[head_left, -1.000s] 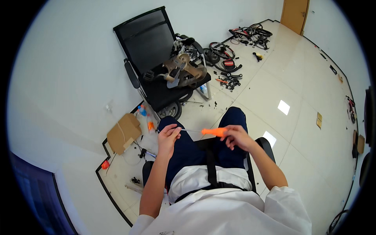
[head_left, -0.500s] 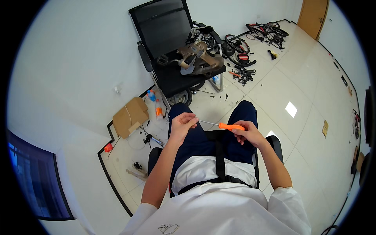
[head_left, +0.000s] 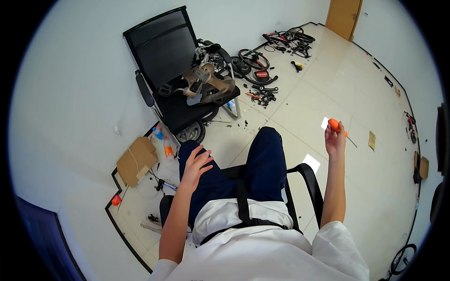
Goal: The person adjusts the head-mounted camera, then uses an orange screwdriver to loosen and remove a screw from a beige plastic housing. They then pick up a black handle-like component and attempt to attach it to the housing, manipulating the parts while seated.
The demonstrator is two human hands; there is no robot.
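Head view: right hand (head_left: 334, 140) is closed around the orange handle of the screwdriver (head_left: 338, 129), raised out to the side; the thin shaft projects beyond the grip (light, rigid; hold by handle). Left hand (head_left: 196, 164) hovers spread and empty above the thigh.
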